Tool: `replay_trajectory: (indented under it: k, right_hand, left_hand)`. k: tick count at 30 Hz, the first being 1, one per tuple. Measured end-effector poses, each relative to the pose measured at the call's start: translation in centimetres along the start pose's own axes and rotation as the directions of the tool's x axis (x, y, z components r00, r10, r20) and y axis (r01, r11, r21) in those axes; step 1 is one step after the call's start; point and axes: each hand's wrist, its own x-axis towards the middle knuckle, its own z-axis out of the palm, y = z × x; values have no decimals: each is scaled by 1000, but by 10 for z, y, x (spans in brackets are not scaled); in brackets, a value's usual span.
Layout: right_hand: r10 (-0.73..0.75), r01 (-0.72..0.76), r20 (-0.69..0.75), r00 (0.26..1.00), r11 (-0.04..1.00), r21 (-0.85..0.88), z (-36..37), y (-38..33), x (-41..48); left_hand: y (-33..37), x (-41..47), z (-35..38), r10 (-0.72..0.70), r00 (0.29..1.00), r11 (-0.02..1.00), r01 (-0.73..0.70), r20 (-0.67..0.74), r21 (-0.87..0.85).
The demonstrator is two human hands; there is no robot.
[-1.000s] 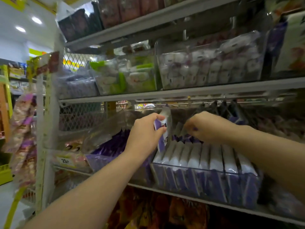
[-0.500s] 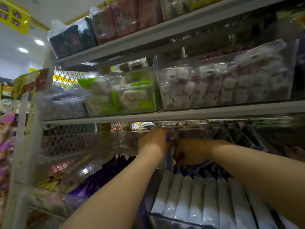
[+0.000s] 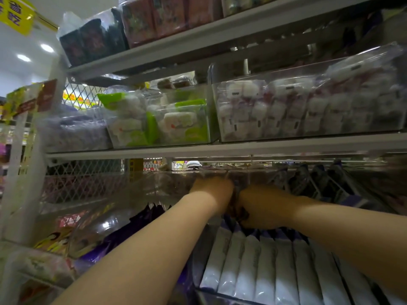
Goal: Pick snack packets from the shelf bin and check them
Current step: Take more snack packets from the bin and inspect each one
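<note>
A row of white and purple snack packets (image 3: 264, 263) stands upright in a clear shelf bin (image 3: 204, 292) on the lower shelf. Both my arms reach deep over this row to the back of the bin. My left hand (image 3: 214, 191) is curled, and a thin purple snack packet (image 3: 236, 191) stands against its fingers. My right hand (image 3: 262, 205) sits right beside it with its knuckles towards me. Its fingers are hidden among dark packet tops (image 3: 241, 213). The two hands almost touch.
The shelf board above (image 3: 220, 148) hangs close over my hands. It carries clear bins of white sweets (image 3: 308, 106) and green packs (image 3: 167, 122). Dark purple packets (image 3: 123, 234) fill a bin to the left, dark packs (image 3: 319, 181) stand at the right, and a white upright post (image 3: 22, 172) is far left.
Both hands have moved further back and up into the bin, closer together. The view has come nearer to the shelf and tilted upward.
</note>
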Motion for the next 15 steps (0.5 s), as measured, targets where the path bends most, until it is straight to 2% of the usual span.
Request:
replay_trajectory:
  k: [4, 6, 8, 11, 15]
  right_hand:
    - [36, -36, -25, 999, 999, -2, 4, 1, 0]
    - [70, -69, -15, 997, 997, 36, 4, 1, 0]
    - [125, -120, -26, 992, 984, 131, 2, 4, 2]
    - [232, -178, -156, 960, 938, 297, -5, 11, 5]
    - [300, -185, -269, 915, 906, 380, -6, 18, 2]
  left_hand:
    - [0, -4, -1, 88, 973, 996, -92, 212, 7]
    - [-2, -5, -1, 105, 956, 993, -116, 274, 23]
    - [-2, -6, -2, 112, 950, 992, -125, 292, 26]
    - [-1, -8, -1, 101, 952, 993, -116, 290, 34]
    - [-2, -9, 1, 87, 964, 995, -95, 251, 19]
